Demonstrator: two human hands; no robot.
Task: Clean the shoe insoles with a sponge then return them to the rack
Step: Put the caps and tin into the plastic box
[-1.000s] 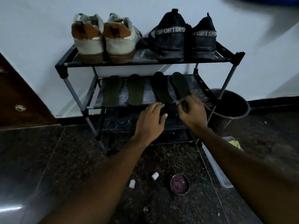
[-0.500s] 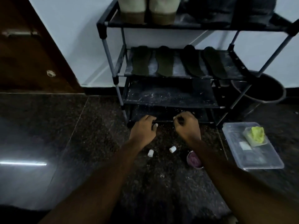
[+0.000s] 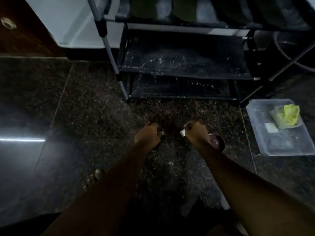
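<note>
White nub (image 3: pixel 182 132) of something is pinched at the tips of the right hand (image 3: pixel 196 133) fingers (image 3: pixel 188 127), low over the floor (image 3: pixel 95 106) just in front of the rack (image 3: pixel 184 65). Left hand (image 3: pixel 148 135) is right beside it with its fingers curled under, and honestly I can't tell if there's anything in there. Purple tin (image 3: pixel 217 142) sits half hidden behind the right wrist.

Progress-wise: the insoles (image 3: pixel 141 7) are lying on a rack shelf, only just in shot at the top edge and blurry. The yellow-green sponge (image 3: pixel 290 114) is parked in the clear tub (image 3: pixel 272 151) on the floor by the rack's front right corner, well apart from both hands. So my read is the wiping and putting back are done, and this is just picking bits off the floor. Can't see whether the insoles are actually clean though.

Versus half a second back: both hands were up at the front edge of the bottom shelf, and two white nubs lay loose on the floor. Now the hands have dropped to them, only one nub shows, and the view has tipped down so the shoes are gone.
</note>
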